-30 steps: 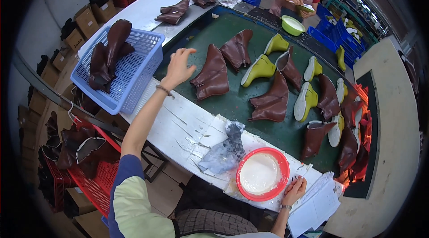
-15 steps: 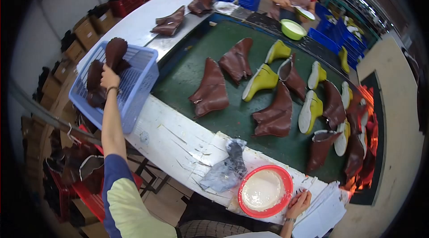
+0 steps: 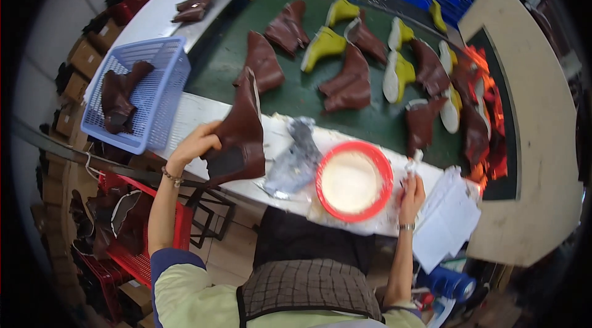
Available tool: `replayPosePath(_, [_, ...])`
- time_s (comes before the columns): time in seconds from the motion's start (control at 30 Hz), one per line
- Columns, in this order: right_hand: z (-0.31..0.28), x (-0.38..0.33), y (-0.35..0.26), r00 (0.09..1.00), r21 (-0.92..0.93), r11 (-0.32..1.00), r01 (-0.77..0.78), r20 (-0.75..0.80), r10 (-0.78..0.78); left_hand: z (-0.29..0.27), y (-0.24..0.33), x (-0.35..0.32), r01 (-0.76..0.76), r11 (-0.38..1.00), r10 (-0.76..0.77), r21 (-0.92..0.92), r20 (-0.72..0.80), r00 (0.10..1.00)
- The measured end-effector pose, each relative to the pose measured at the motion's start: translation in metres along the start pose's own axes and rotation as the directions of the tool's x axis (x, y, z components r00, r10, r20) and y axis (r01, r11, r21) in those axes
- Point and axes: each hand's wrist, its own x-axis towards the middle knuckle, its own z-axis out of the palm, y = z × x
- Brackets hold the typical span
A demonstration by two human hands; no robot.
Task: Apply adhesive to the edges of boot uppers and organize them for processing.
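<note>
My left hand (image 3: 198, 143) is closed on a brown leather boot upper (image 3: 239, 134), held above the near edge of the table with its narrow end pointing up. My right hand (image 3: 411, 198) grips a small brush (image 3: 418, 156) with a white tip, just right of a red bowl (image 3: 388, 175). White paste (image 3: 350, 183) fills much of that bowl. A stained grey cloth (image 3: 293, 164) lies between the held upper and the bowl. In the blue basket (image 3: 174, 75) at the left, another brown upper (image 3: 117, 103) remains visible.
On the green belt (image 3: 296, 94) stand and lie several brown uppers and yellow-green lasts with pale soles (image 3: 391, 78). A heater glows orange (image 3: 498, 168) at its right end. White papers (image 3: 445, 223) lie right of my hand. A red crate (image 3: 132, 266) stands lower left.
My left hand has come out of the basket with an upper and moved right, toward me. My right hand has risen beside the bowl, showing the brush's white tip. The view has shifted.
</note>
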Motion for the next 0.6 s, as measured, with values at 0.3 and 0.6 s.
replayPosePath(0.3, [0.070,-0.025,-0.071,0.661,-0.655,0.194,0.730,0.606,-0.443,0.086,-0.015,0.058,-0.139,0.915,0.331,0.379,-0.505,0.797])
replayPosePath(0.6, [0.014,-0.045,-0.089,0.772,-0.711,0.317,0.628,0.519,-0.367,0.091,0.066,-0.011,-0.277,0.961,0.255,0.001,-0.388,0.886])
